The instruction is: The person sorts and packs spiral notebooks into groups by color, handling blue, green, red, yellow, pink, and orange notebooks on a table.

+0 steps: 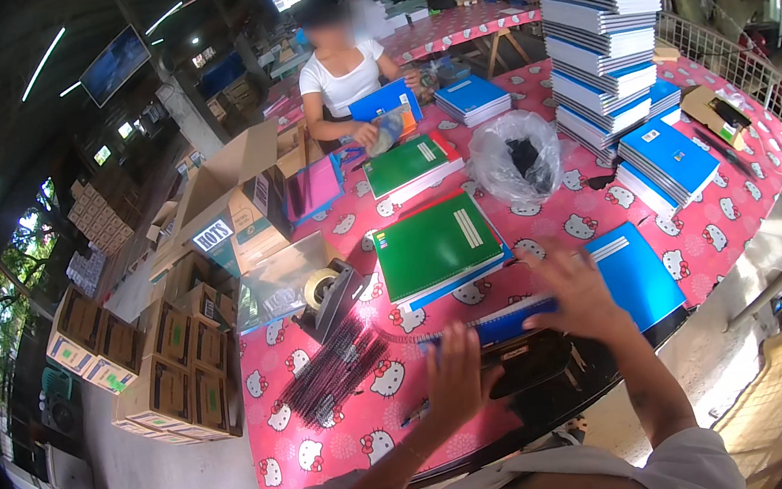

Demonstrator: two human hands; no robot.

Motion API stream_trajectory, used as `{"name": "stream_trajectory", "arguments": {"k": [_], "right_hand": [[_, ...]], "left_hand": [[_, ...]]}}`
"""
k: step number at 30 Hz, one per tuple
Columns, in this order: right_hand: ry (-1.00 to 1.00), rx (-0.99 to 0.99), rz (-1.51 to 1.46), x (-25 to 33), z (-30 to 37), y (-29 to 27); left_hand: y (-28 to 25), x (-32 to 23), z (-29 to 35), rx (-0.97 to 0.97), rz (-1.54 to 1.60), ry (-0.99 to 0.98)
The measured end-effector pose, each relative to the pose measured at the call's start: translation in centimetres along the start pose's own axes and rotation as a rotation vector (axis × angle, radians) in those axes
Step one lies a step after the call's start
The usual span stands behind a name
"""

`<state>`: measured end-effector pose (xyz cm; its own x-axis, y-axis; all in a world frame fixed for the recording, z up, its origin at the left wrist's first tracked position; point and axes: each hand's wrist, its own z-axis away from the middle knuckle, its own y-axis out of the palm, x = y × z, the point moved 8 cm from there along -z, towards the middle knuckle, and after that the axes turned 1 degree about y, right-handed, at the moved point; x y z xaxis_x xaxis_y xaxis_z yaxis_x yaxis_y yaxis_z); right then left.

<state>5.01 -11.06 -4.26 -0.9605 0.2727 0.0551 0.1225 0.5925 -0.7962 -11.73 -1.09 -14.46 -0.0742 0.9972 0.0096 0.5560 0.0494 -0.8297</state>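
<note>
A blue notebook lies near the front edge of the table, its spine side facing up. A dark coil runs along that spine, and its loose end trails out to the left. My left hand rests at the notebook's left end with fingers stretched out. At the right end, my right hand has its fingers spread and its thumb by the spine. Beside my right hand lies a blue notebook cover. Left of my left hand is a heap of black binding coils.
A tape dispenser stands behind the coils. Green notebooks are stacked ahead, near a clear plastic bag. A tall notebook stack rises at right. Cardboard boxes stand at left. Across the table a person handles a blue notebook.
</note>
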Motion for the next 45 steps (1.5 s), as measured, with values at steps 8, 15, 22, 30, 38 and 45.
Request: {"name": "stream_trajectory", "arguments": {"k": [8, 15, 22, 30, 38, 45], "right_hand": [[0.566, 0.386, -1.348, -6.2, 6.0, 8.5], [0.579, 0.458, -1.340, -6.4, 7.1, 10.8], [0.406, 0.366, -1.392, -5.9, 6.8, 10.3], [0.455, 0.382, -1.357, -6.6, 6.4, 11.1], [0.476, 0.438, -1.387, -6.9, 7.3, 12.0], [0.373, 0.282, -1.271, -6.8, 6.5, 10.1]], "left_hand": [[-4.1, 2.9, -7.8, 0.024, 0.221, 0.064], [-4.2, 3.4, -8.6, -0.072, 0.220, -0.004], [-3.3, 3.1, -9.1, -0.058, 0.164, -0.004], [-0.1, 2.0, -8.6, 0.072, -0.117, -0.078], [1.9, 2.7, -6.9, 0.142, -0.129, -0.252], [1.6, 3.3, -10.9, 0.019, -0.248, -0.165]]}}
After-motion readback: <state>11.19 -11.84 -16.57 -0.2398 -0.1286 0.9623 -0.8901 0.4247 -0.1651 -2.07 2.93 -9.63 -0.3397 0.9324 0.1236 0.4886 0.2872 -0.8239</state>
